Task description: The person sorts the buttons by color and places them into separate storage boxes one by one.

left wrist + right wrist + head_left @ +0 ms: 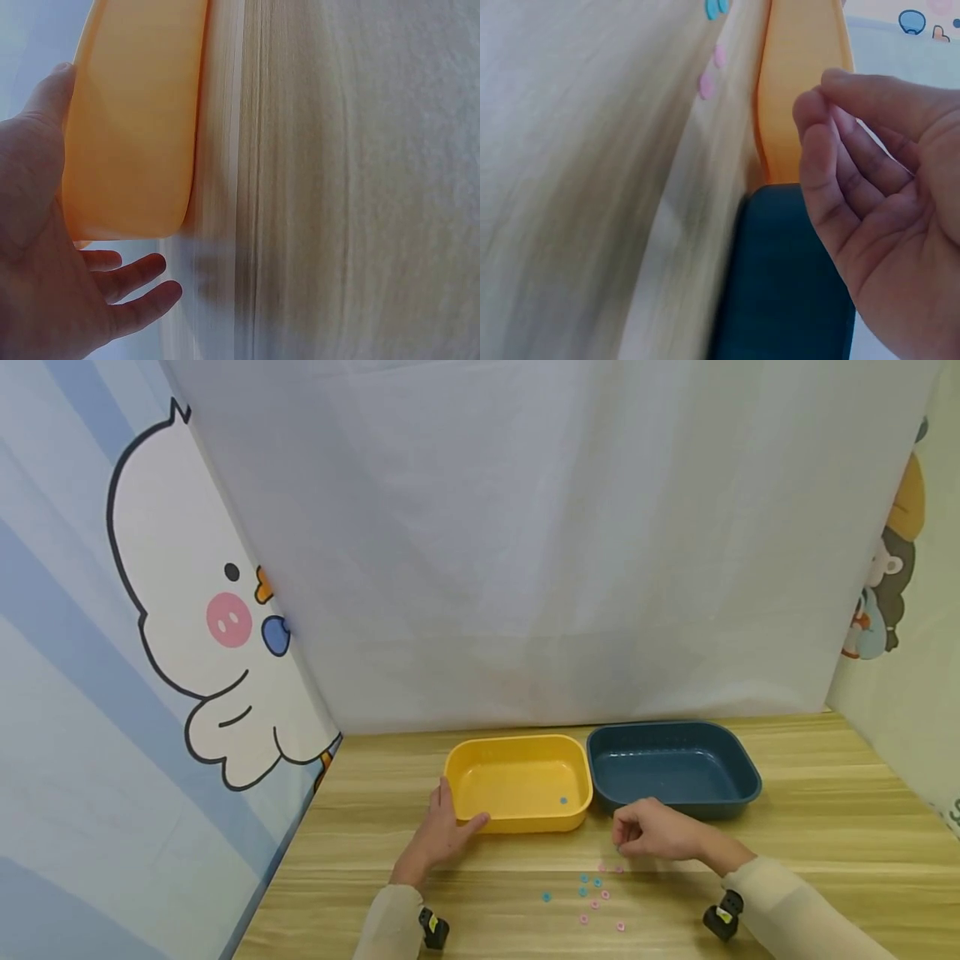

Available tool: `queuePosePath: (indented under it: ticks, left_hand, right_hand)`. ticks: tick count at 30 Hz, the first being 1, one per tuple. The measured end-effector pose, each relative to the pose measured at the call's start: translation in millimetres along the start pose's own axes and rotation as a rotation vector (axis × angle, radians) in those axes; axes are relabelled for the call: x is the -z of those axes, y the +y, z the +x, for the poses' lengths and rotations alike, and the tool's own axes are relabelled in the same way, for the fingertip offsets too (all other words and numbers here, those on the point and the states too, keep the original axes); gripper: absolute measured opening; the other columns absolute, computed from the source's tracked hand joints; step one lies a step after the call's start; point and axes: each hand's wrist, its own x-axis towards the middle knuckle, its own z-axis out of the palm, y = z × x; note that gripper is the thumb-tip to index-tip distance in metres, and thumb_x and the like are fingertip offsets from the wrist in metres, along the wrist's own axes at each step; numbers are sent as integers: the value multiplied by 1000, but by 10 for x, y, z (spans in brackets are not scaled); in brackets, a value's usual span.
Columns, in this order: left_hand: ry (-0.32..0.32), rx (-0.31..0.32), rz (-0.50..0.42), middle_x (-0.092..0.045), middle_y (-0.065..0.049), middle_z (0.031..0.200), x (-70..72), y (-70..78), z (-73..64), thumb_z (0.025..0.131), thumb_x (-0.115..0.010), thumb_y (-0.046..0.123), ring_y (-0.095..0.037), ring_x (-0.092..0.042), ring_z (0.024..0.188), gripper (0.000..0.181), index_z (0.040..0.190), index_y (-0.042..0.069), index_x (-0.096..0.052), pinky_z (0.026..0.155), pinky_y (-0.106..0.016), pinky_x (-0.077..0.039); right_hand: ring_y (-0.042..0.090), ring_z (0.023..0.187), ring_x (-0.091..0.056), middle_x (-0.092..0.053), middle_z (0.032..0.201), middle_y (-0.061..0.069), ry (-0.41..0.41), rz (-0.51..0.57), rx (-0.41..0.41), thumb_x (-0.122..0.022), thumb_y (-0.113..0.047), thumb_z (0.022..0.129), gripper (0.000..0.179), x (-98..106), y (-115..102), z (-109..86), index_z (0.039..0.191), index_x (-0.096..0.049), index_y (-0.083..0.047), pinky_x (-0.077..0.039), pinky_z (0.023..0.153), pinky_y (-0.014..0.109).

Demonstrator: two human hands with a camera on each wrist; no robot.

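A yellow plastic basin (525,824) stands on the table with one small blue ring (563,801) inside. My left hand (442,833) rests on its near left corner, thumb on the rim and the other fingers extended; the left wrist view shows several fingers (142,289) free of the wall. Just in front of the dark blue basin (678,808), my right hand (652,831) pinches a tiny blue ring (618,848) between thumb and fingertips, mostly hidden by them. Below lie several loose blue rings (583,891) and pink rings (605,894).
Both basins stand side by side near the back of the wooden table (360,852). A white curtain (480,568) hangs behind them. Printed cloth walls (187,568) close off the left and right sides.
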Motion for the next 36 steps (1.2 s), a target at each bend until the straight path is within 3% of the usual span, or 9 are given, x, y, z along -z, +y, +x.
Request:
queuePosePath:
  ticks: [15,28,36]
  left_hand:
    - [-8,-11,28,-7,-28,152,15,25,19,87,-56,59,-42,-22,136,106,149,-5,2,107,-52,-25]
    - [-8,-17,29,-8,-30,151,20,14,14,88,-56,56,-43,-22,136,105,148,-7,1,107,-53,-24]
    - [0,-30,33,-9,-31,150,2,-13,11,88,-56,57,-44,-21,136,105,147,-8,0,107,-53,-25]
  right_hand:
    - [7,66,-57,-63,75,-5,70,-2,8,-67,-8,87,4,126,-99,147,85,-65,-5,-49,59,26]
    - [9,70,-53,-59,78,-7,168,-59,-69,-68,-8,87,5,128,-132,360,88,-64,-12,-48,64,26]
    - [12,65,-53,-58,73,-4,190,-32,-102,-64,-9,89,4,73,-117,483,90,-65,-5,-47,58,26]
